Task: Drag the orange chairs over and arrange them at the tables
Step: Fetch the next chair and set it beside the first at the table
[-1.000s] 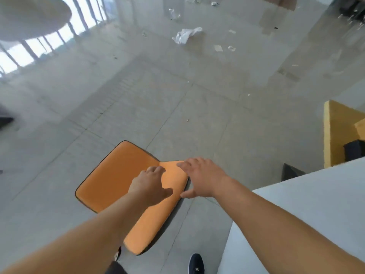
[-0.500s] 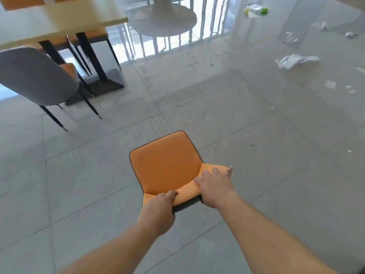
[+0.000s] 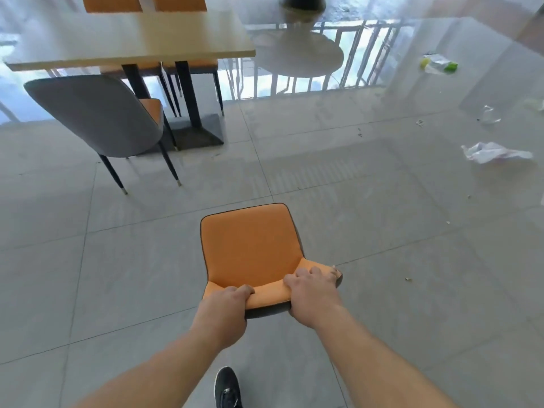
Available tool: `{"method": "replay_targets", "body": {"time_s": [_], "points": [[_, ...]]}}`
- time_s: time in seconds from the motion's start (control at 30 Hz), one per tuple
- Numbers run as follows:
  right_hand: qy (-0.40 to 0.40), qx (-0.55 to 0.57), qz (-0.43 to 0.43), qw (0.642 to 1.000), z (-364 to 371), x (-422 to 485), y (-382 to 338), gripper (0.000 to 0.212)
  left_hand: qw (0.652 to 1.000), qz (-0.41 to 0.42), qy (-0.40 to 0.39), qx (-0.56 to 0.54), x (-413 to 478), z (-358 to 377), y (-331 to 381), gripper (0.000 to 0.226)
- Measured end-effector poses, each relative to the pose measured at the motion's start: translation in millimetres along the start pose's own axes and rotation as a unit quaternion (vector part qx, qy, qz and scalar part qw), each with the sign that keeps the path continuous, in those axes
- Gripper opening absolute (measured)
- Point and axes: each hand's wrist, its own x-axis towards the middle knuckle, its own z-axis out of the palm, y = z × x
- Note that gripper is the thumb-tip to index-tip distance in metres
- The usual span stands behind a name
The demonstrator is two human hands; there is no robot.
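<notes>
An orange chair (image 3: 250, 245) with a grey back shell stands on the tiled floor right in front of me, its seat facing away. My left hand (image 3: 222, 312) and my right hand (image 3: 312, 295) both grip the top edge of its backrest. Ahead at upper left stands a wooden-topped table (image 3: 132, 39) on a black pedestal base. A second chair (image 3: 97, 113) with a grey back and orange seat is tucked at its near side. Two more orange chairs (image 3: 141, 1) show at its far side.
A round table (image 3: 297, 54) reflects in the glossy floor beside a railing. Litter lies on the floor at right: crumpled white paper (image 3: 494, 153), a plastic wrapper (image 3: 438, 64) and a clear cup (image 3: 488, 116). My black shoe (image 3: 226, 388) is at the bottom.
My view has swung left toward the wooden table. Both hands went from resting on the chair to gripping its backrest, and the chair has turned to face the table.
</notes>
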Motion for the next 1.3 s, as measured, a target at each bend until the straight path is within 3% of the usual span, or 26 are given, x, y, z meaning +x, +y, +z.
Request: {"method": "replay_targets", "body": {"time_s": [0.37,0.83,1.3], "points": [[-0.003,0.032,-0.022,0.999,-103,202,-40,0.03,0.999,-0.037,0.004,0.018,169,-131,-101,0.051],[-0.029,0.011,-0.11,0.993,-220,445,-34,0.031,0.989,-0.138,0.049,-0.008,359,-260,-162,0.041],[-0.022,0.017,-0.092,0.995,-334,671,-75,0.039,0.991,-0.112,0.076,-0.001,551,-404,-274,0.028]]}}
